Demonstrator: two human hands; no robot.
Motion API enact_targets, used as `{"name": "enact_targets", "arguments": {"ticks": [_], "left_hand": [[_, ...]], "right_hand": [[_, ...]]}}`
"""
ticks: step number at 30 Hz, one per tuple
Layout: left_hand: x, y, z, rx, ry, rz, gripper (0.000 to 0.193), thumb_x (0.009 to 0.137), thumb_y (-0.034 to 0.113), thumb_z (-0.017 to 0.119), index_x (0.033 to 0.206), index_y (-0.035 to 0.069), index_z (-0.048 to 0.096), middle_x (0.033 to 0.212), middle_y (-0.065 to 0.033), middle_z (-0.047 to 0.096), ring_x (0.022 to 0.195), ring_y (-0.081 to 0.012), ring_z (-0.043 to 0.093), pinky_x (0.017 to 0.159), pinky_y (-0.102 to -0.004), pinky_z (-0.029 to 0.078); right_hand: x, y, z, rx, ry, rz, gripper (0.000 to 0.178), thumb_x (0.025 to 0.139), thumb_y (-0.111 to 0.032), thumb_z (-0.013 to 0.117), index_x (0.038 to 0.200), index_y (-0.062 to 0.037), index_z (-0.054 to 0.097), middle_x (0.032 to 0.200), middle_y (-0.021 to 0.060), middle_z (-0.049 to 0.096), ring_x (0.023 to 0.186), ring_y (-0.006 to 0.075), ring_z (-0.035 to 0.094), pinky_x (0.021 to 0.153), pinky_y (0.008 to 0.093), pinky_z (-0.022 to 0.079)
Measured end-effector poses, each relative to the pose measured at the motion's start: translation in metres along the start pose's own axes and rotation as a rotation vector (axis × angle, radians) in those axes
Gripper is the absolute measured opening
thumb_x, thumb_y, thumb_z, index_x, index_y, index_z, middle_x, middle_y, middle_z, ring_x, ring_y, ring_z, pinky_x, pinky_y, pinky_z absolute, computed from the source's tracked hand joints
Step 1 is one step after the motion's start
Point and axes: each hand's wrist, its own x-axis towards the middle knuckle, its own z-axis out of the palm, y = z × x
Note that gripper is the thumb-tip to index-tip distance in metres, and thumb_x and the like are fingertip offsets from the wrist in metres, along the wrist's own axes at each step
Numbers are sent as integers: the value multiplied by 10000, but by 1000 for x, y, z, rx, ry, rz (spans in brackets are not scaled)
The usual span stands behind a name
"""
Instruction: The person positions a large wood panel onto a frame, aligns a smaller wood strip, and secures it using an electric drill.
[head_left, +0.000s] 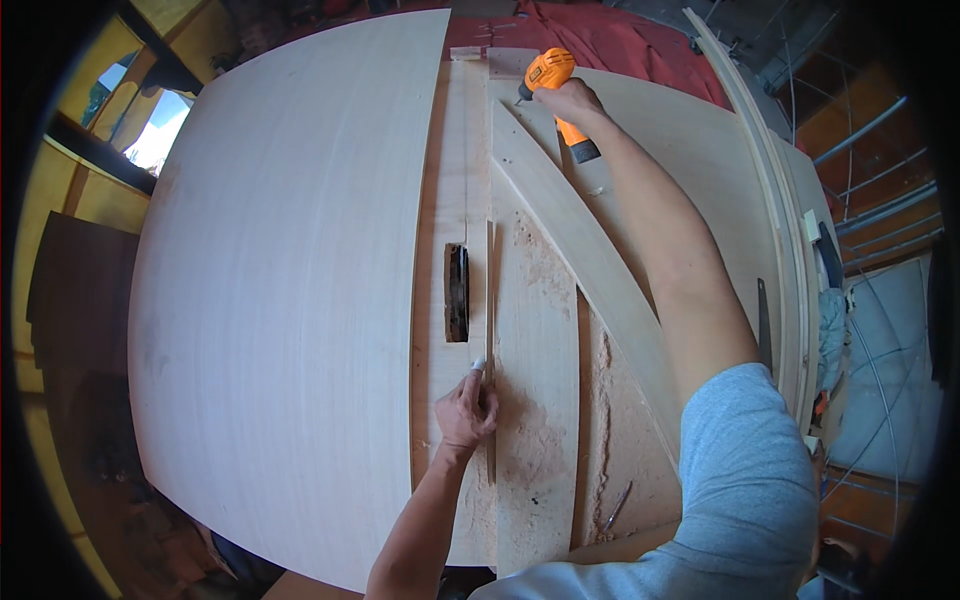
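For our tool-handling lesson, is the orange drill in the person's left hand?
No, the orange drill is in the person's right hand.

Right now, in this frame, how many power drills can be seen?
1: the orange drill, gripped in the right hand near the upper end of the slanted board. Others may be hidden toward the dim edges.

Looking down from head height, as the left half of a side-by-side fisheye pair, upright and unmirrored. Facing forward over pale boards (545, 300), close to the right sleeve (750, 450), farther from the left hand (466, 412), farthest from the right hand (573, 102). Spanning wide, with straight edges bowed and corners fading to black.
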Motion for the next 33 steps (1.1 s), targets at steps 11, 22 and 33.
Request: {"name": "enact_targets", "arguments": {"ticks": [11, 22, 33], "left_hand": [[1, 2, -1, 4, -14, 8, 623, 829, 170, 709, 1441, 89, 624, 846, -57, 690, 696, -271, 700, 633, -389, 566], [2, 2, -3, -57, 7, 18, 635, 836, 152, 711, 1460, 94, 612, 824, -57, 689, 658, -249, 690, 617, -360, 565], [-1, -3, 1, 16, 13, 21, 631, 844, 161, 713, 1461, 81, 609, 828, -63, 691, 669, -272, 692, 617, -386, 563]], "right_hand": [[56, -7, -4, 71, -117, -74, 368, 821, -291, 750, 1106, -69, 684, 839, 62, 653, 691, 184, 657, 620, 375, 577], [91, -40, -31, 76, -268, 70, 547, 748, -209, 734, 1257, -35, 635, 968, 129, 679, 763, 246, 701, 661, 427, 614], [83, -44, -37, 47, -250, 87, 286, 813, -286, 748, 960, -65, 641, 810, 70, 635, 642, 185, 637, 588, 389, 571]]}}
